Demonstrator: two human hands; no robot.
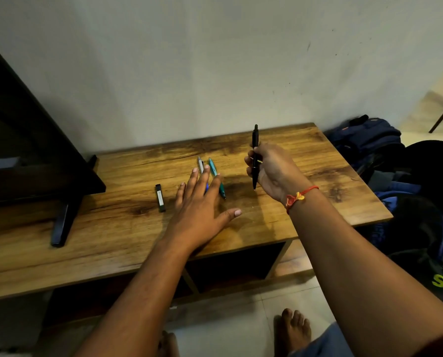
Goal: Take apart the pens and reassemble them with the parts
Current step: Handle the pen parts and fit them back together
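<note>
My right hand (273, 171) grips a black pen (255, 140) upright above the wooden table (318, 176), tip pointing down. My left hand (202, 204) lies flat with fingers spread over two pens on the tabletop. Its fingertips cover part of a grey and blue pen (200, 164) and a teal pen (215, 173). A small black rectangular piece (160, 197) with a pale label lies just left of my left hand.
A dark TV screen (22, 140) on a black foot (62, 225) takes up the table's left end. Blue and black bags (395, 161) are piled on the floor to the right. Open shelves sit under the tabletop. My bare feet (292, 328) stand on the tiles.
</note>
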